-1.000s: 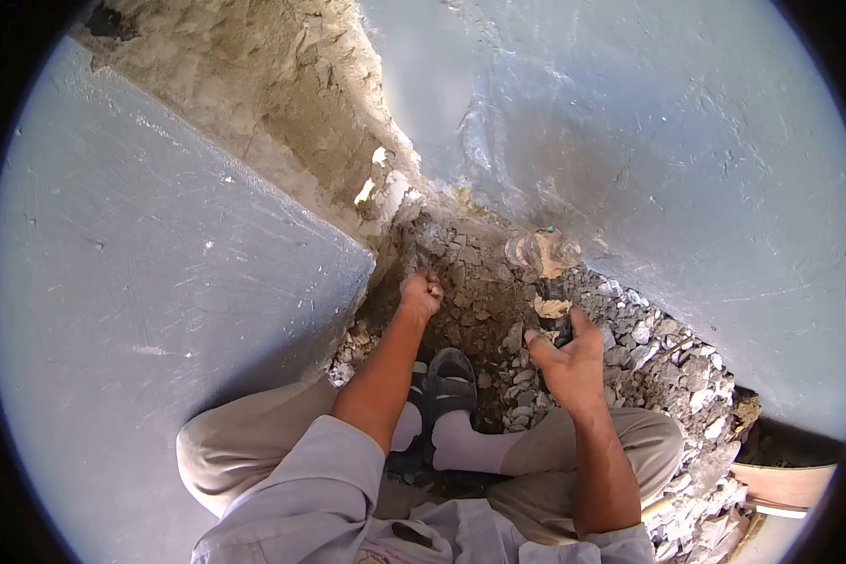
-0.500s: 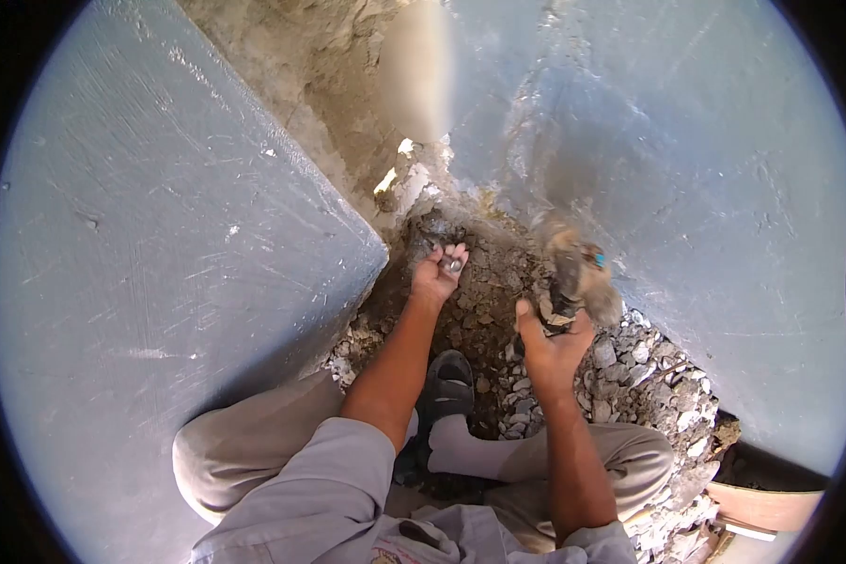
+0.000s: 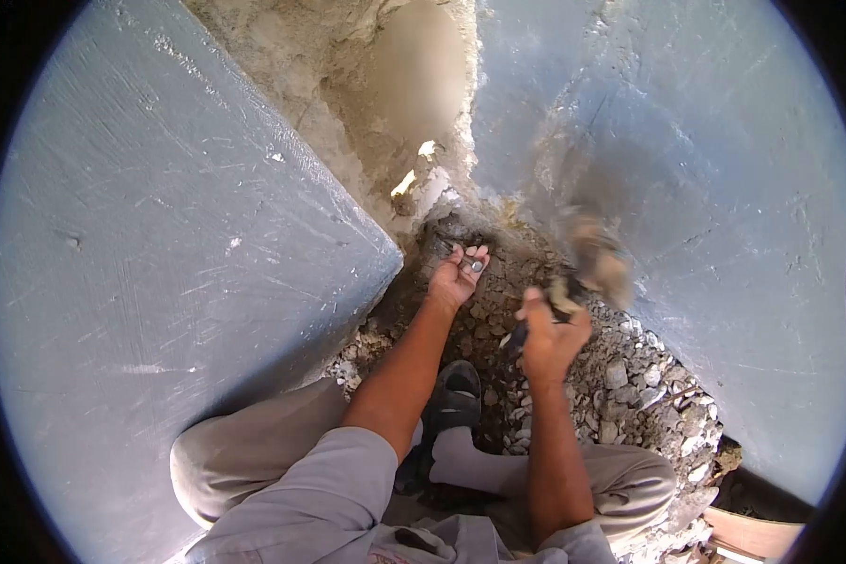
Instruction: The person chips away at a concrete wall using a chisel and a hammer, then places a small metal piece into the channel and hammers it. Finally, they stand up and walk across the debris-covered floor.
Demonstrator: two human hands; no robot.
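Observation:
My left hand [image 3: 454,282] is closed around a metal chisel [image 3: 477,266], whose round struck end shows between the fingers. The rest of the chisel is mostly hidden by the hand and the dark hollow at the wall's foot. To the right, my right hand [image 3: 553,343] grips the dark handle of a hammer [image 3: 602,266]. The hammer's head is smeared by motion and stands apart from the chisel, close to the right-hand blue-grey wall. Broken rubble [image 3: 620,385] lies under and around both hands.
A blue-grey wall with a sharp corner [image 3: 399,258] rises at the left, another wall [image 3: 724,207] at the right. Bare rough masonry [image 3: 338,94] shows between them. My sandalled foot [image 3: 456,399] rests on the rubble. A curved-rimmed pan [image 3: 757,534] sits at lower right.
The hammer has swung slightly right and down in my right hand. My left hand and the chisel appear a little further right, as the whole view has shifted that way.

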